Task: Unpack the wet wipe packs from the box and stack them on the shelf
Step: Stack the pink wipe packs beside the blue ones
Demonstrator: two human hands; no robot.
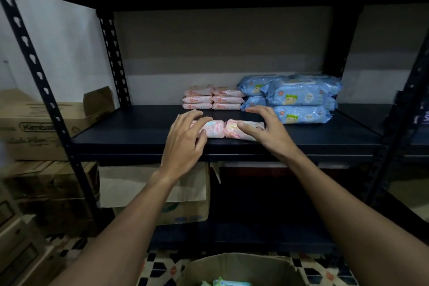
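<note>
Near the front edge of the dark shelf (139, 132), two small pink packs lie flat, end to end, their short ends touching. Our left hand (183, 144) covers the left pink pack (212, 129): its fingers (197, 121) are spread and curve over the top, while the thumb tucks against the near side, so the pack is held between them. Our right hand (267, 132) is at the right pink pack (232, 130). The thumb lies along the top and the fingers (257, 110) arch, slightly spread, over the far edge. We cannot tell whether those fingertips touch the pack or grip it.

Farther back, close to the wall, stands a pink stack (213, 97) of similar packs, two columns side by side, three high. Just to its right, touching it, sits a blue stack (301, 97) of larger packs.

Below us, at the near bottom edge, is the open cardboard box (232, 264) on a patterned tile floor (157, 264), with a few pale packs (222, 283) just showing inside. Left of the rack, more cartons (34, 127) are piled up, and another carton (185, 193) sits on the level beneath the shelf.
</note>
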